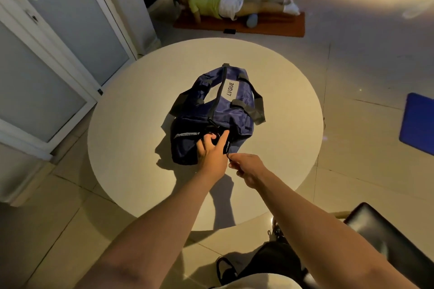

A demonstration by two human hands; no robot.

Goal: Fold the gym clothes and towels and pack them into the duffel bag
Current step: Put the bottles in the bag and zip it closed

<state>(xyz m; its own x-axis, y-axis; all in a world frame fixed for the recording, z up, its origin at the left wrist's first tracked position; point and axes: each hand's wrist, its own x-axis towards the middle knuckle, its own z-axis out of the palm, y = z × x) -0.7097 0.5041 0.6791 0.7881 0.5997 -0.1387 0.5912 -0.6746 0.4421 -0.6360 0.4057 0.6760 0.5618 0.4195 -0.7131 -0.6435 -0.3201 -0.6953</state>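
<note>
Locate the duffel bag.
In the head view, the navy duffel bag lies centred on the round table; the left hand grips its near end, the right hand pinches it alongside.

Bare forearms [164, 218] end in the left hand [211, 155] and right hand [246, 168]. At six o'clock: pale shirt hem [258, 283], black legwear [272, 258], black shoes [225, 270].

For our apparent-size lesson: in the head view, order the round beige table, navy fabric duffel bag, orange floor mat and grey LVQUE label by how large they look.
1. round beige table
2. navy fabric duffel bag
3. orange floor mat (farther off, partly covered: unsure)
4. grey LVQUE label
</note>
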